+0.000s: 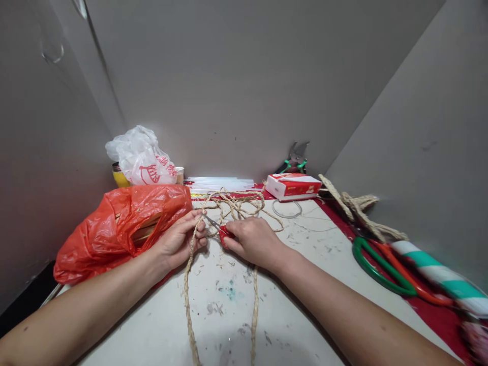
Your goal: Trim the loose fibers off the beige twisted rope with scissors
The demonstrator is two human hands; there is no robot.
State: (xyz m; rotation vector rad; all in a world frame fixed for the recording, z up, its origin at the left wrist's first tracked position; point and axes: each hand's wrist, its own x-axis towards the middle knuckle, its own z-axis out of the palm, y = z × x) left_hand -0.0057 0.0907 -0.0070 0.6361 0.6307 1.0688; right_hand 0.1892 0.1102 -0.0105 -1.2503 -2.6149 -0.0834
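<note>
My left hand [186, 236] is closed on a braided straw cord [187, 290], pinching it between thumb and fingers. From that hand the cord hangs down toward the table's near side. My right hand [253, 239] grips a small pair of scissors with red handles [224, 235]. Their metal blades point left and reach the cord at my left fingertips; whether they are parted there is too small to tell. Behind both hands lies a loose tangle of the same cord, and another length runs toward me from under my right wrist.
An orange plastic bag [114, 229] sits left, a white plastic bag [147, 157] behind it. At the back are clear sticks [221, 184], a red-and-white box [293, 187] and green-handled pruners [296, 160]. On the right lie green handles [381, 272] and a striped roll [438, 274]. Scraps dot the white table [224, 325].
</note>
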